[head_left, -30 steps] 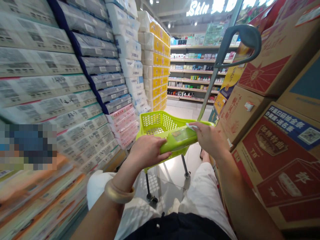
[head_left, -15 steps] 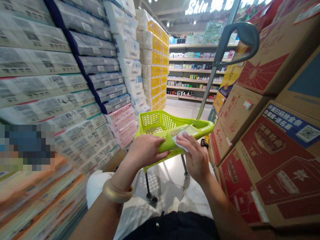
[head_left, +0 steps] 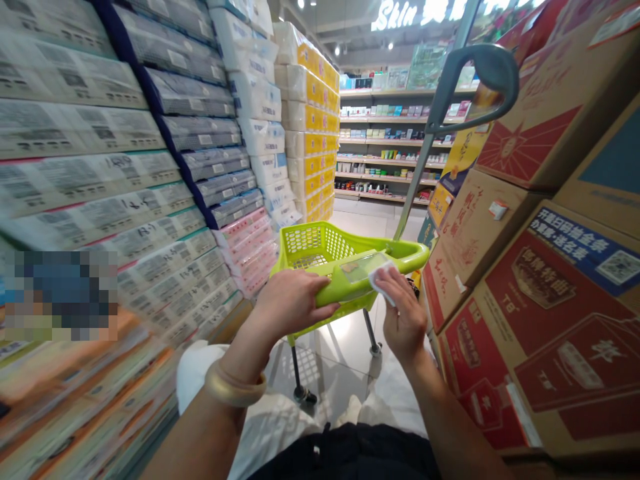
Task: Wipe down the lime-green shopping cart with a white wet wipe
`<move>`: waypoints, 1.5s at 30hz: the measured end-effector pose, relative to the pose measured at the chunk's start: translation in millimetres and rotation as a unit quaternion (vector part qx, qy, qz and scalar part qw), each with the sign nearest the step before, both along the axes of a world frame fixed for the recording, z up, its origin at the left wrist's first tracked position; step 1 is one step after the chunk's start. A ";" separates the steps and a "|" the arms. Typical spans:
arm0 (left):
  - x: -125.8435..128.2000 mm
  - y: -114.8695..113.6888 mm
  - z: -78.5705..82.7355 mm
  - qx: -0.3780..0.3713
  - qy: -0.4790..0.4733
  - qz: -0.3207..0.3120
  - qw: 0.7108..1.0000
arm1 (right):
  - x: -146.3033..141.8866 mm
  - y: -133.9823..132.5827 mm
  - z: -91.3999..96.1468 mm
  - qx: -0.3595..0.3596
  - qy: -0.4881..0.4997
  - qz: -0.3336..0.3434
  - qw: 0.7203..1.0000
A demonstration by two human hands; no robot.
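A lime-green shopping basket on wheeled legs (head_left: 327, 243) stands in front of me, with a clear panel set into its broad handle (head_left: 363, 268). My left hand (head_left: 290, 300), a gold bangle on its wrist, is wrapped round the handle's left part. With bent fingers my right hand (head_left: 405, 310) holds a white cloth or tissue (head_left: 383, 281) against the handle, at the right end of the panel. Part of the cloth is hidden under those fingers.
Stacked cartons (head_left: 540, 300) rise close on the right. Packs of paper goods (head_left: 100, 133) are piled along the left, with yellow-and-white packs (head_left: 310, 133) farther on. A grey handle on a metal pole (head_left: 437, 100) leans beyond the basket. Product shelves (head_left: 385, 140) stand at the back.
My right hand has slid to the right along the handle with the white cloth, uncovering more of the clear panel. My left hand keeps its place on the handle.
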State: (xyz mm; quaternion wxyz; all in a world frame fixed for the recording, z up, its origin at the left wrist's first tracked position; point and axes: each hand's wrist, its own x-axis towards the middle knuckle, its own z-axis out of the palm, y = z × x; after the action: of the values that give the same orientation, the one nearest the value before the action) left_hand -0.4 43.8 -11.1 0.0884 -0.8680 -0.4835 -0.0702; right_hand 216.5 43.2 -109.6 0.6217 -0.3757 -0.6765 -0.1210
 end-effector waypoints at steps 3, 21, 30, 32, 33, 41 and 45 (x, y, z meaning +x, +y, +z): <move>0.0 -0.5 -0.2 0.000 -0.001 0.002 1.000 | 13.0 9.3 -3.8 -0.026 0.086 -0.069 0.994; 5.1 -1.2 -0.7 0.006 0.002 0.001 1.000 | -24.3 -3.1 32.4 -0.063 -0.083 0.056 0.993; 8.3 0.5 0.1 0.000 0.003 0.007 1.000 | -19.5 5.3 51.4 -0.119 -0.072 0.043 0.989; 8.9 0.7 1.0 -0.004 0.006 0.003 1.000 | -23.8 5.6 56.4 -0.125 -0.116 0.098 0.980; 8.9 0.7 1.3 -0.005 0.006 0.001 1.000 | -24.6 6.8 59.0 -0.131 -0.130 0.116 0.976; 8.5 -0.1 0.4 -0.004 0.005 0.003 1.000 | -19.6 21.9 74.6 -0.190 -0.122 0.049 0.973; 7.1 0.7 0.3 -0.006 -0.001 -0.006 1.000 | -23.6 20.3 76.7 -0.210 -0.163 0.122 0.956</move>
State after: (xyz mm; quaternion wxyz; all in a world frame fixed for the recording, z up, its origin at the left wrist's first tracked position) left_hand 6.8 44.5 -10.8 0.0821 -0.8715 -0.4786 -0.0683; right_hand 192.9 63.5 -32.9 0.4200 -0.3873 -0.8197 0.0404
